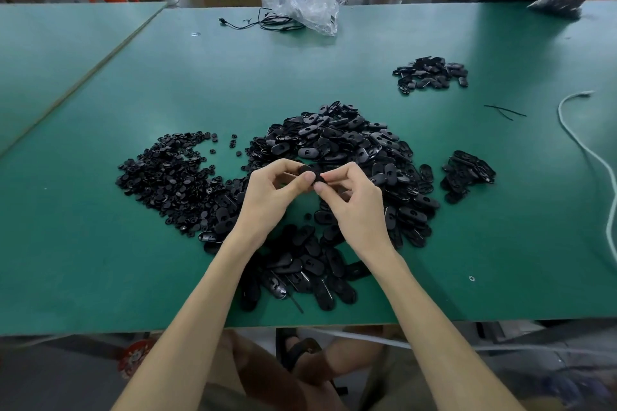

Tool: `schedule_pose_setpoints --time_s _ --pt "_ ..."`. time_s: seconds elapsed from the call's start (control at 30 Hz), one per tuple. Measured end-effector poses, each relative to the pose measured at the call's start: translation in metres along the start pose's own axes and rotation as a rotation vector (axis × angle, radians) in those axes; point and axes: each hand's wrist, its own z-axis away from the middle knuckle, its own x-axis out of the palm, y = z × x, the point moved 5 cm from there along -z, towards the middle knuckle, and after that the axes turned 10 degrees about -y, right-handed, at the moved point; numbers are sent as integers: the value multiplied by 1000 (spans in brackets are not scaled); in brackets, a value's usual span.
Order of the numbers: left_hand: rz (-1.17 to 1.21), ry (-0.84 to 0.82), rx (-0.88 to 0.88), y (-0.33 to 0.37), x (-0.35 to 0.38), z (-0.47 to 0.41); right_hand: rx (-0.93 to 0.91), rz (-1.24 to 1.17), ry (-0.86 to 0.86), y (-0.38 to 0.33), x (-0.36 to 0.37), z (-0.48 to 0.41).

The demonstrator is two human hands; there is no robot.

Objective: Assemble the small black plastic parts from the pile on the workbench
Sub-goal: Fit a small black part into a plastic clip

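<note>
My left hand (267,197) and my right hand (354,200) meet above the middle of the green workbench (100,260). Between their fingertips they pinch a small black plastic part (311,173); fingers hide much of it. Behind and under the hands lies a big pile of black oval parts (337,143). To its left spreads a flatter pile of small round black parts (170,173). More oval parts (300,270) lie between my forearms near the front edge.
Two smaller heaps of black parts sit at the right (467,175) and far right (430,74). A crumpled clear plastic bag (310,7) and a black cable (267,22) lie at the far edge. A white cable (587,150) runs down the right side.
</note>
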Motion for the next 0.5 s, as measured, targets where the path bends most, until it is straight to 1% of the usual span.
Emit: schedule_pose_setpoints --time_s 0.1,0.2,0.37,0.5 --pt "26 -3 -2 0 0 1 45 42 -23 2 2 0" --pt "34 -2 12 2 1 1 20 66 -39 1 3 0" --pt "69 -28 63 7 4 3 -31 80 62 -3 -1 1" --pt "-118 -82 87 9 10 2 -23 34 83 -4 -4 1"
